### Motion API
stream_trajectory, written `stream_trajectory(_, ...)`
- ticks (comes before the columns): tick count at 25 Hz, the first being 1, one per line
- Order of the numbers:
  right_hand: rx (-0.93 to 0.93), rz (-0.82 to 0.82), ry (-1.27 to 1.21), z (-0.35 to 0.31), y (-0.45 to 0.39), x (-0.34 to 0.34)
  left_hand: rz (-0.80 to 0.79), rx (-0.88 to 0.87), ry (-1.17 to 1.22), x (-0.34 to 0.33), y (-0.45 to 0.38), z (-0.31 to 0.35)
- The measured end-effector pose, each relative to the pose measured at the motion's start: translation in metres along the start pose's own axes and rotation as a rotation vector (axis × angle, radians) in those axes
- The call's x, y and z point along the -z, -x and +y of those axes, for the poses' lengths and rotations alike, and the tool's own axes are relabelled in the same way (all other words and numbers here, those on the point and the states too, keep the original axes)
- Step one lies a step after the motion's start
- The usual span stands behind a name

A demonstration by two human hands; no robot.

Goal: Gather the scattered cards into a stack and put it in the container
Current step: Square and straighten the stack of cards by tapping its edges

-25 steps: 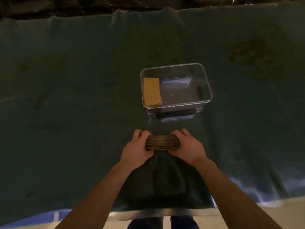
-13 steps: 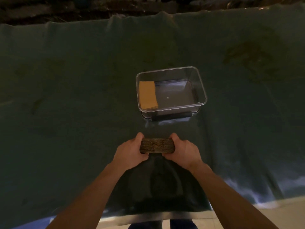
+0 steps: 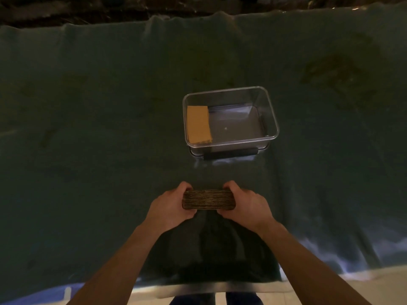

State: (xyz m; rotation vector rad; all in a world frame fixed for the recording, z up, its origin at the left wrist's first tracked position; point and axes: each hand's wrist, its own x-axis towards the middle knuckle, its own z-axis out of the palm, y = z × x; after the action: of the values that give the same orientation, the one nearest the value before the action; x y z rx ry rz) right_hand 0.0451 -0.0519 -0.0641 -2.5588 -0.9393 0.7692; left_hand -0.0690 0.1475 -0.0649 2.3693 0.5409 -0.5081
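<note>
— Looking near the worktop [image 3: 88, 106] edge: both hands pinch the card stack [image 3: 208, 200], left grip [image 3: 170, 208], right grip [image 3: 245, 205].

— Long side runs left-right; open cloth before the clear container [image 3: 230, 143].

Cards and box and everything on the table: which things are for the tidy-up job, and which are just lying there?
For the job:
- stack of cards, held at its ends by the left hand and right hand
- clear container, with an orange stack already inside

Just there:
- green cloth covering the table
- dark stain on it
</note>
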Motion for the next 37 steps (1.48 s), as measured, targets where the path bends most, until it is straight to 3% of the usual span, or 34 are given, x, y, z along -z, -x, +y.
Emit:
stream_trajectory(7,0.089,0.076,0.049,-0.002,0.006,0.013,0.063,-0.036,-0.007,0.011,0.008,0.0)
stream_trajectory(12,0.025,-0.031,0.03,0.0,0.002,0.002,-0.013,0.015,0.034,0.0,0.004,-0.004)
stream_trajectory(19,0.083,0.068,0.074,-0.003,0.011,0.013,0.05,-0.023,0.019,0.008,0.015,-0.007)
stream_trajectory(24,0.041,-0.031,0.038,-0.004,0.01,-0.003,-0.018,0.02,0.015,-0.006,0.017,-0.01)
stream_trajectory(31,0.083,0.083,0.086,-0.003,0.015,0.008,0.076,-0.014,0.036,0.002,0.023,-0.009)
stream_trajectory(37,0.03,-0.021,0.022,-0.002,0.014,-0.011,0.036,-0.001,0.048,-0.017,0.022,-0.017)
